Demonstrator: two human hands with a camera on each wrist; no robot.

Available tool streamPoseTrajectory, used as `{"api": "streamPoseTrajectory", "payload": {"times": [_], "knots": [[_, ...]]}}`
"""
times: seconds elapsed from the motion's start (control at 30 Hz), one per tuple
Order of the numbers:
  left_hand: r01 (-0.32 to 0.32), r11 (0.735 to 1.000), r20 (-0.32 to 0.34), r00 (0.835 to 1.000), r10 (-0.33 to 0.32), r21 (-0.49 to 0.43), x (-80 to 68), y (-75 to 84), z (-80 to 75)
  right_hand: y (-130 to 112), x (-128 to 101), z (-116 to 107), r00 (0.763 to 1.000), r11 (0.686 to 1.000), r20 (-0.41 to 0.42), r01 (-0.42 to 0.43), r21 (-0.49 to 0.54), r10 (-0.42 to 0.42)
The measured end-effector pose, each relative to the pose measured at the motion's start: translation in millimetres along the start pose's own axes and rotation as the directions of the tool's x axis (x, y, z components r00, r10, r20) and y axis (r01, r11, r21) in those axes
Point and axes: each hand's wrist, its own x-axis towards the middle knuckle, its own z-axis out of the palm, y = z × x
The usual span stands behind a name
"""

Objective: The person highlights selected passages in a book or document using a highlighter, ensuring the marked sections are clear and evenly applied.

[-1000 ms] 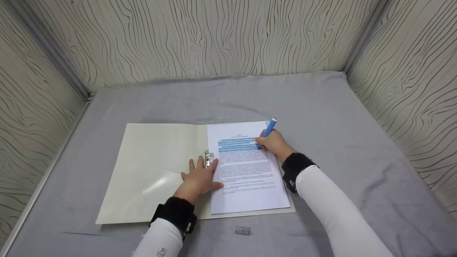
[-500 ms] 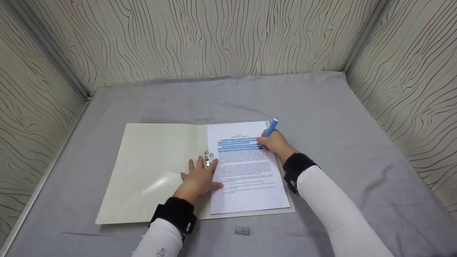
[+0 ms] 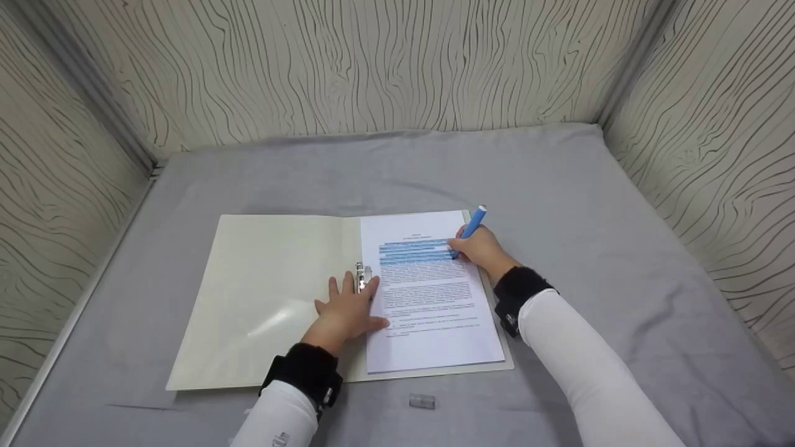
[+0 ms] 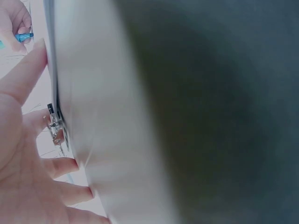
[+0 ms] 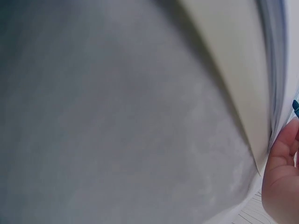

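Grey cloth-covered surface (image 3: 559, 186) in front of me. Open cream folder (image 3: 267, 292) lies flat on it, printed page (image 3: 435, 310) inside. Small clear cap (image 3: 422, 401) lies on the cloth just before the folder's near edge.

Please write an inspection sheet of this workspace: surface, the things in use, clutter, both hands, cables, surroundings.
Surface: grey cloth-covered table, slightly wrinkled.
Things in use: cream folder lying open, with a metal clip at its spine; white printed sheet on its right half, upper lines marked blue; blue highlighter pen.
Clutter: small clear cap on the cloth near the folder's front edge.
Hands: left hand rests flat, fingers spread, by the clip; right hand grips the pen, tip on the marked lines.
Cables: nothing seen.
Surroundings: wood-grain patterned walls on three sides.
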Motion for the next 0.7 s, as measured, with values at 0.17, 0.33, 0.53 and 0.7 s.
{"api": "streamPoseTrajectory", "payload": {"times": [0.17, 0.33, 0.53, 0.7], "knots": [[0.000, 1.000, 0.001, 1.000, 0.000, -0.006, -1.5, 0.3, -1.0, 0.4, 0.6, -1.2, 1.000, 1.000, 0.007, 0.024, -0.008, -0.024], [-0.003, 1.000, 0.002, 1.000, 0.003, -0.006, -2.8, 0.4, -2.0, 0.8, 1.9, -1.3, 1.000, 0.999, 0.006, 0.027, -0.033, -0.027], [-0.010, 1.000, 0.004, 1.000, 0.010, -0.015, -3.6, 0.9, -3.5, -0.4, 0.8, -1.1, 1.000, 0.999, 0.007, -0.008, -0.037, 0.008], [-0.011, 1.000, 0.003, 1.000, 0.011, -0.016, -4.1, 1.1, -3.8, -1.5, -0.6, -1.2, 1.000, 0.999, 0.004, -0.020, -0.028, 0.020]]}}
